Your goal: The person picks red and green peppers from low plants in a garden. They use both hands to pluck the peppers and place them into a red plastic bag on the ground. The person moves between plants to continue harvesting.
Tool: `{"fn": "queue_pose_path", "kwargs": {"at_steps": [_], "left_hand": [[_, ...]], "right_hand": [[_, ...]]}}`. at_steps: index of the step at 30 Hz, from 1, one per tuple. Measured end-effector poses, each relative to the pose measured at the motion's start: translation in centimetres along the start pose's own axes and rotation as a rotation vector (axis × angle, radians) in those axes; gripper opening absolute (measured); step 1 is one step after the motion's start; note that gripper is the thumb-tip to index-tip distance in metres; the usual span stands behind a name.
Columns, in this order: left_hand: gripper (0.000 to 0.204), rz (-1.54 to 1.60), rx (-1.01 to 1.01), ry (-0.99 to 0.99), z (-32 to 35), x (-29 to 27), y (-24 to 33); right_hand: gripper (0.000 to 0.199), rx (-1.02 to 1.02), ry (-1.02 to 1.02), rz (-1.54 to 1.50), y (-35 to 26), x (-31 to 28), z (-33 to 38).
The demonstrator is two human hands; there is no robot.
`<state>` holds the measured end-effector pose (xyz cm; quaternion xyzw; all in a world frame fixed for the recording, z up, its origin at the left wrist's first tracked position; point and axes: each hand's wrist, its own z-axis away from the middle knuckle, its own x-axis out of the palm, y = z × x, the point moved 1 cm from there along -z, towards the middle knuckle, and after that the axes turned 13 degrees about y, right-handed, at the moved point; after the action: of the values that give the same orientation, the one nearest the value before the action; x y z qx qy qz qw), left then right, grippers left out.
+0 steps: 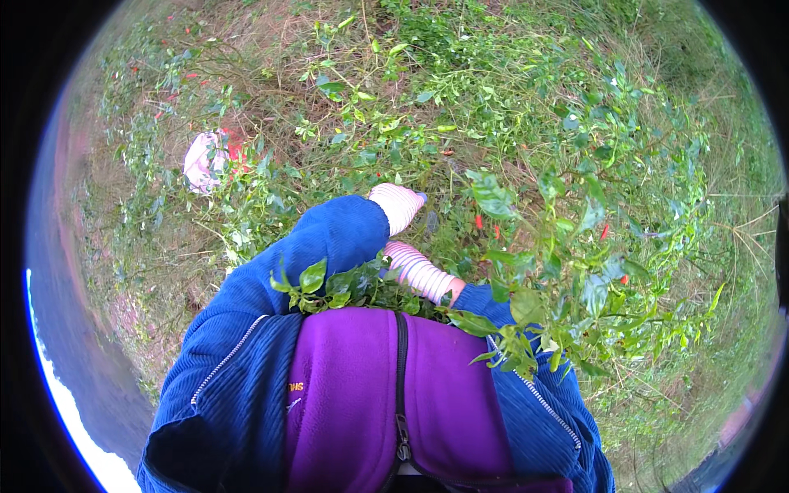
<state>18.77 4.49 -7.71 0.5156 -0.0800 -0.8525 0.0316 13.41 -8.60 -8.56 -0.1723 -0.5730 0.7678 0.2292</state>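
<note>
- Outdoors among green, edge-blurred plants (pixel 460 90)
- Reaching with left hand (pixel 396 206) and right hand (pixel 408 261), mostly hidden at the fingers; cannot tell if pinching
- With red peppers (pixel 479 222) just to their right

Hands (pixel 398 208) amid chili plants (pixel 492 197), bag (pixel 199 164) further left

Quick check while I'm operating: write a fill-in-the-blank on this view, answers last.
The left hand and right hand wear pale gloves patterned with pink ____.
Of the two, the ____ hand is nearer the fleece.
The small pod right of the left hand is coloured ____.
The pale bundle lies on the picture's ____ side.
stripes; right; red; left
</note>
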Motion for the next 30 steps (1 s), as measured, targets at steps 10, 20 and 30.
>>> {"fn": "queue_pose_path", "kwargs": {"at_steps": [10, 20, 30], "left_hand": [[0.031, 0.339, -0.289, -0.050, 2.9, -1.1, -2.4], [0.041, 1.534, -0.310, -0.175, 0.4, -1.1, -0.3], [0.014, 2.384, -0.709, -0.245, 2.3, -1.3, -3.6]], "right_hand": [[0.042, -0.336, 0.011, 0.517, -2.2, -1.0, -0.1], [0.044, -0.425, -0.023, 0.487, -4.0, -1.4, -0.6], [0.035, 0.431, 0.505, -0.656, -5.2, -3.1, -0.9]]}}
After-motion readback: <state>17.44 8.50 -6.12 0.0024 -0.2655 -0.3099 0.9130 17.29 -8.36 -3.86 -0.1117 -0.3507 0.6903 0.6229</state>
